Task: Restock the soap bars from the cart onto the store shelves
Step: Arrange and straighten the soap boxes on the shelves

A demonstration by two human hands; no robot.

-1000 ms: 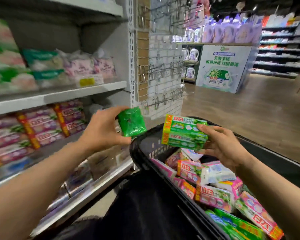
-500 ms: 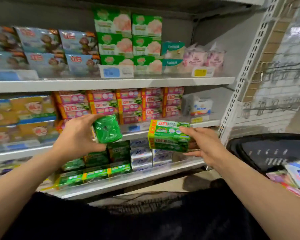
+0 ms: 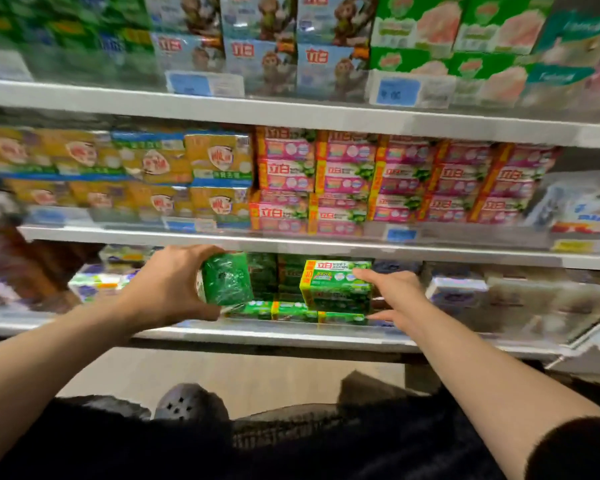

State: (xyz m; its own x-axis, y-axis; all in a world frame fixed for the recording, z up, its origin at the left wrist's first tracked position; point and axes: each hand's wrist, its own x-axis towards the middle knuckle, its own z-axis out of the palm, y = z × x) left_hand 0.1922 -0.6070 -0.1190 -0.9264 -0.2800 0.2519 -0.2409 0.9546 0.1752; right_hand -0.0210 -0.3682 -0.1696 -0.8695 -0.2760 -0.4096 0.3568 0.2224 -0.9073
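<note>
My left hand (image 3: 168,289) grips a green wrapped soap pack (image 3: 226,279) end-on, just in front of the lowest shelf (image 3: 257,336). My right hand (image 3: 397,296) holds a green boxed soap multipack (image 3: 336,285) with a yellow-red end label, at the mouth of that shelf and over a low row of matching green soap packs (image 3: 293,311). More green packs stand behind in shadow. The cart is out of view.
The middle shelf (image 3: 326,247) carries pink soap packs (image 3: 395,181) and yellow ones (image 3: 153,168). The top shelf (image 3: 291,112) holds blue monkey-print and green boxes. White packs (image 3: 456,292) sit to the right on the lowest shelf. Bare floor (image 3: 239,379) lies below.
The view swung from the cart to the shelves and came closer. Both hands moved forward and down with their green packs, from mid-shelf height to the lowest shelf.
</note>
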